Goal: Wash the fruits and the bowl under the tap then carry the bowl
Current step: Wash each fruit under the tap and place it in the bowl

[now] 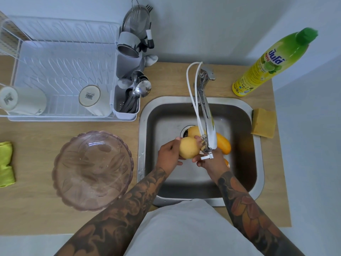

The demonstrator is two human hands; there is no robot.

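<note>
Both hands work inside the sink (255, 174), directly beneath the tap spout (209, 126). The left hand (168, 153) curls its fingers around the left side of a round pale-yellow fruit (189, 147). The right hand (210, 160) closes on the same fruit from the right; its thumb lies against the fruit's lower edge, and the tap nozzle partly hides its fingers.

Behind the held fruit, a second yellow fruit (193, 131) lies over the drain. An elongated orange-yellow fruit (224, 145) lies just right of the spout. A small orange piece (227, 162) shows past the right wrist; its kind cannot be told. The front half of the basin floor is bare steel.

The clear pink bowl (93, 169) stands upright on the wooden counter (36, 209), left of the sink and near its rim, not touching it. Bare counter surrounds the bowl on all sides.

A dish rack (60, 71) with two cups and a cutlery holder occupies the counter's back left. A green cloth (6, 164) lies at the far left edge. A sponge (263, 122) rests on the sink's right rim, and a detergent bottle (267, 65) stands behind it.
</note>
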